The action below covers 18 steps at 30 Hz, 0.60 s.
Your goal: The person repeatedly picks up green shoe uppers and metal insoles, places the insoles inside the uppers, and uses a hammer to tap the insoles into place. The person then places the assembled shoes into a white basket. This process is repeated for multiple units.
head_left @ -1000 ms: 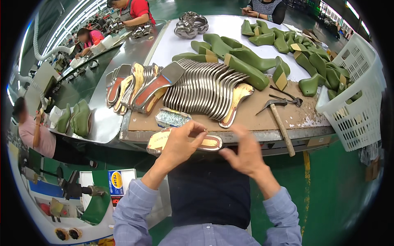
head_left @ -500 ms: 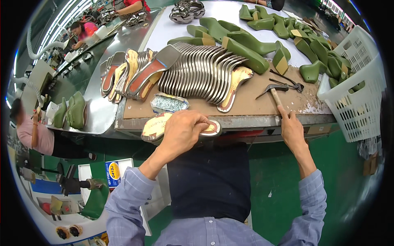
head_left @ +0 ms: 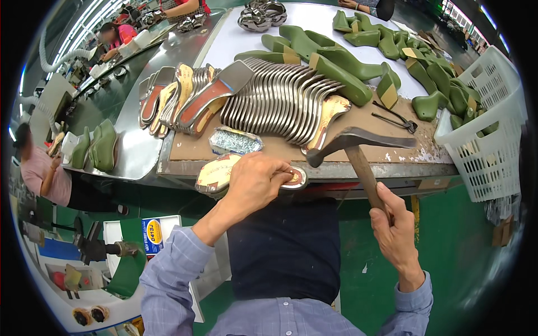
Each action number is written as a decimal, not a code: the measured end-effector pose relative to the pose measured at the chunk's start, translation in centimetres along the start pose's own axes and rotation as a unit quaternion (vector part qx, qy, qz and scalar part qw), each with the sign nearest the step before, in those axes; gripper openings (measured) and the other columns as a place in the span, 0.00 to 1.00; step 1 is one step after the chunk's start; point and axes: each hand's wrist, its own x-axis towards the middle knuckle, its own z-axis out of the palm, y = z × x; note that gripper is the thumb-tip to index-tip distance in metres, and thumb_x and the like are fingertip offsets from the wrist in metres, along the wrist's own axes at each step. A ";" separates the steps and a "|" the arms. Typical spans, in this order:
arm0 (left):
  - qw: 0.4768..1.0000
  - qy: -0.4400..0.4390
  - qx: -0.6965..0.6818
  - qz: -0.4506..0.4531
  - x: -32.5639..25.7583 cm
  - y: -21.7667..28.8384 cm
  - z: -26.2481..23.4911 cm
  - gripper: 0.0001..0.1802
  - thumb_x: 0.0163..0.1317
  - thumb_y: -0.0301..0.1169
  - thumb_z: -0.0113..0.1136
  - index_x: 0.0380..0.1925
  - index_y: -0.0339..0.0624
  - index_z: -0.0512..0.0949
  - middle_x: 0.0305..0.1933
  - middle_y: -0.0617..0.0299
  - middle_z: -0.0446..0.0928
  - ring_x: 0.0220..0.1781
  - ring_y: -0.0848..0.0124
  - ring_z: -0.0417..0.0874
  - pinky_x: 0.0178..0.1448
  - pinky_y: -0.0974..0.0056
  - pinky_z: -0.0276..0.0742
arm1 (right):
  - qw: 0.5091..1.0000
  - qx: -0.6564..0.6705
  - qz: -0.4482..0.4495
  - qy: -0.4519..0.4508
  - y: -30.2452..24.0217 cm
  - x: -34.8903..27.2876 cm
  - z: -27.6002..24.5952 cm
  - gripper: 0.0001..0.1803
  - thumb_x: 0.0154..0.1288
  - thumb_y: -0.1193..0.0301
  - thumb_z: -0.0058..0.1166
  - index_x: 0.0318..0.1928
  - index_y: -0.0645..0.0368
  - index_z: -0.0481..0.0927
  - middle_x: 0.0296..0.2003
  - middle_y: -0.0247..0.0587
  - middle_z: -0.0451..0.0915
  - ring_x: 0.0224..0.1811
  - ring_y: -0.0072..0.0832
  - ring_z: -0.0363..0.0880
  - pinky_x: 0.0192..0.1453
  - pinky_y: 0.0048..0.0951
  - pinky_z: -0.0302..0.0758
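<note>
Now holds the hammer (head_left: pixel 364 173) up clear of the bench (head_left: pixel 431 171), no longer lying beside the pincers (head_left: pixel 412 127); barely shifts the left hand (head_left: pixel 255 182) from its earlier place. Closest in, wraps the right hand (head_left: pixel 395 229) round the lower end of the wooden handle, with fingers folded in, keeping the head raised up and to the left. Bends the left hand over a sole-shaped piece (head_left: pixel 216 172), cream and brown, set lengthwise across the bench's front edge; brings thumb and forefinger together in a pinch near its narrow right end. Cannot tell of anything small caught between those tips. Just beyond, on brown board (head_left: pixel 190 151), a clear packet (head_left: pixel 235 141) of small metallic bits. Behind that, a long leaning row of metal-edged sole shapes (head_left: pixel 280 103); to its right, the pincers. Farther back, green shoe lasts (head_left: pixel 342 81) heaped over a white covering (head_left: pixel 230 42), and at the right a white slotted basket (head_left: pixel 448 137). Near the far end, a cluster of shiny metal pieces (head_left: pixel 260 15); well off to the left, a person in pink (head_left: pixel 47 179).
</note>
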 end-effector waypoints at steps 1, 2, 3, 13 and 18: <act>1.000 0.002 -0.005 -0.002 0.0 0.0 0.0 0.03 0.56 0.29 0.69 0.30 0.44 0.87 0.34 0.58 0.86 0.38 0.56 0.84 0.46 0.54 0.77 | 0.999 0.007 -0.043 0.010 -0.8 0.3 0.1 0.26 0.69 0.78 0.60 0.67 0.55 0.74 0.45 0.49 0.85 0.34 0.26 0.82 0.40 0.26 0.78; 1.000 0.005 -0.009 -0.005 -0.2 0.0 0.0 0.03 0.56 0.29 0.70 0.30 0.44 0.87 0.32 0.58 0.85 0.37 0.55 0.84 0.44 0.54 0.76 | 0.998 0.020 -0.061 0.006 -1.6 0.5 0.1 0.26 0.69 0.78 0.61 0.67 0.57 0.74 0.45 0.50 0.85 0.33 0.28 0.83 0.40 0.27 0.79; 1.000 0.007 -0.014 -0.006 -0.1 0.1 0.0 0.03 0.56 0.29 0.70 0.30 0.44 0.87 0.30 0.58 0.85 0.36 0.55 0.83 0.43 0.53 0.76 | 0.996 0.032 -0.079 0.004 -2.5 0.6 0.0 0.26 0.68 0.79 0.61 0.66 0.58 0.75 0.45 0.51 0.85 0.33 0.30 0.84 0.40 0.27 0.80; 0.980 -0.107 0.158 0.055 0.1 -0.7 -2.9 0.30 0.52 0.51 0.74 0.51 0.48 0.81 0.46 0.55 0.84 0.59 0.45 0.78 0.60 0.46 0.70 | 0.999 0.020 -0.033 -0.006 -1.9 0.4 0.6 0.26 0.71 0.79 0.57 0.68 0.62 0.69 0.58 0.55 0.81 0.53 0.40 0.86 0.55 0.31 0.80; 0.970 -0.126 0.200 0.052 0.2 -1.1 -2.8 0.32 0.52 0.58 0.72 0.51 0.51 0.82 0.47 0.57 0.84 0.63 0.49 0.77 0.63 0.46 0.67 | 0.998 0.043 0.033 0.010 -0.5 -1.0 0.0 0.29 0.70 0.80 0.58 0.69 0.61 0.67 0.60 0.54 0.80 0.54 0.38 0.86 0.55 0.29 0.80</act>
